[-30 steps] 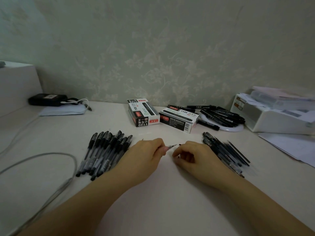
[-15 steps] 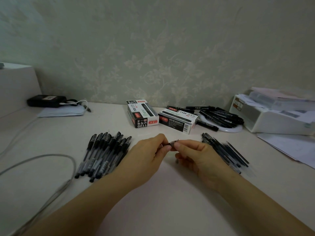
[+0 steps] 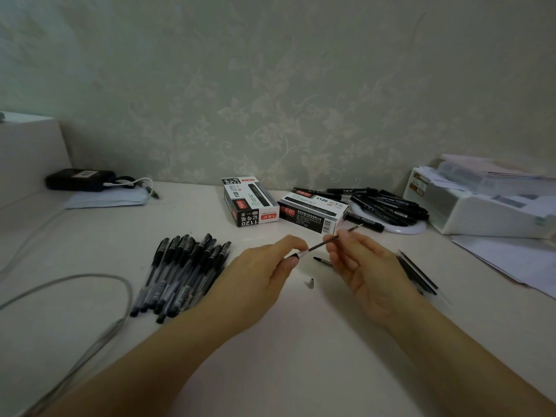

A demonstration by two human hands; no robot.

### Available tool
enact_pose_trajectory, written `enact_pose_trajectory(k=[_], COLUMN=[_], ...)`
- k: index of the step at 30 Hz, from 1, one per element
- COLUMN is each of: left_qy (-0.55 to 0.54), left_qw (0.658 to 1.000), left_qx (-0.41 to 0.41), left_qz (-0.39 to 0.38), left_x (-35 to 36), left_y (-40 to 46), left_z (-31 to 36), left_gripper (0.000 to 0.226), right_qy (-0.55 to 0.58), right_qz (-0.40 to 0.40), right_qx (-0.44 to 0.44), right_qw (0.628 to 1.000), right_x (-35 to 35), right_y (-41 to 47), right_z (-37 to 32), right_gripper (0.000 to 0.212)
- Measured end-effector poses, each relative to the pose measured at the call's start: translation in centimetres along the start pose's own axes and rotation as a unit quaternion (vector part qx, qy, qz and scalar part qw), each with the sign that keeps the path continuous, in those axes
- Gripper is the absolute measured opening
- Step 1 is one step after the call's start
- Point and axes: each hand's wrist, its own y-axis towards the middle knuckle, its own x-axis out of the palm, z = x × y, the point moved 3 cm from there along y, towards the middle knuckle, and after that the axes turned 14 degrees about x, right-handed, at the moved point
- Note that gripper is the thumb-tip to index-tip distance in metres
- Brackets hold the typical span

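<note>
My left hand (image 3: pixel 264 272) grips a clear pen barrel, of which only the front end (image 3: pixel 296 254) shows at my fingertips. A thin dark refill (image 3: pixel 319 245) sticks out of that end and slants up to the right. My right hand (image 3: pixel 361 266) pinches the refill near its tip, and a second dark piece (image 3: pixel 322 260) pokes out under its fingers. A small pen tip cone (image 3: pixel 310 282) lies on the white table (image 3: pixel 301 341) between my hands.
A row of black gel pens (image 3: pixel 183 272) lies left of my left hand, and thin refills (image 3: pixel 416 272) lie to the right. Two pen boxes (image 3: pixel 252 203) (image 3: pixel 313 210), a heap of black markers (image 3: pixel 388 206), a white paper tray (image 3: pixel 481 203) and a grey cable (image 3: pixel 75 281) surround them.
My hands met at the pen tip, then drew apart. The refill is now pulled partly out of the barrel by my right hand, and the small cone lies on the table.
</note>
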Motion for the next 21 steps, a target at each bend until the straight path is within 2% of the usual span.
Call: enact_pose_trajectory(k=[3, 5, 7, 9, 10, 11, 13, 14, 16, 18, 21], left_qy=[0.005, 0.004, 0.007, 0.016, 0.019, 0.021, 0.027, 0.032, 0.036, 0.039, 0.055], left_qw=[1.0, 1.0, 1.0, 1.0, 1.0, 1.0, 0.999, 0.999, 0.999, 0.998, 0.996], left_qx=[0.005, 0.004, -0.001, -0.009, -0.013, -0.016, -0.021, -0.022, -0.026, -0.031, -0.051], left_qz=[0.0, 0.0, 0.005, 0.007, 0.009, 0.011, 0.017, 0.02, 0.027, 0.035, 0.054], left_x=[0.0, 0.1, 0.1, 0.1, 0.1, 0.1, 0.1, 0.1, 0.0, 0.0, -0.2], left_y=[0.1, 0.0, -0.1, -0.1, -0.1, -0.1, -0.1, -0.1, -0.2, -0.2, -0.4], left_z=[-0.1, -0.2, -0.4, -0.6, -0.8, -0.9, -1.1, -1.2, -1.3, -1.5, -1.9], left_gripper=[0.024, 0.023, 0.022, 0.022, 0.021, 0.021, 0.02, 0.02, 0.021, 0.019, 0.018], right_qy=[-0.033, -0.041, -0.031, -0.09, -0.177, -0.29, -0.49, -0.552, -0.633, -0.681, -0.711], right_qz=[-0.032, -0.018, 0.016, 0.071, 0.121, 0.181, 0.269, 0.294, 0.326, 0.342, 0.349], right_qx=[0.031, 0.023, -0.02, -0.101, -0.149, -0.19, -0.24, -0.244, -0.22, -0.182, -0.153], right_qw=[0.998, 0.999, 0.999, 0.988, 0.965, 0.92, 0.794, 0.741, 0.667, 0.621, 0.591], right_x=[0.6, 0.6, 0.0, -1.1, -1.9, -2.6, -3.9, -4.4, -5.3, -5.8, -6.0], right_y=[0.0, 0.0, 0.1, 0.0, -0.1, -0.2, -0.3, -0.2, 0.1, 0.4, 0.8], right_z=[0.8, 0.6, -0.4, -2.3, -3.3, -4.2, -5.4, -5.6, -5.5, -5.4, -5.5], right_gripper=[0.016, 0.015, 0.015, 0.014, 0.015, 0.015, 0.014, 0.015, 0.018, 0.021, 0.023])
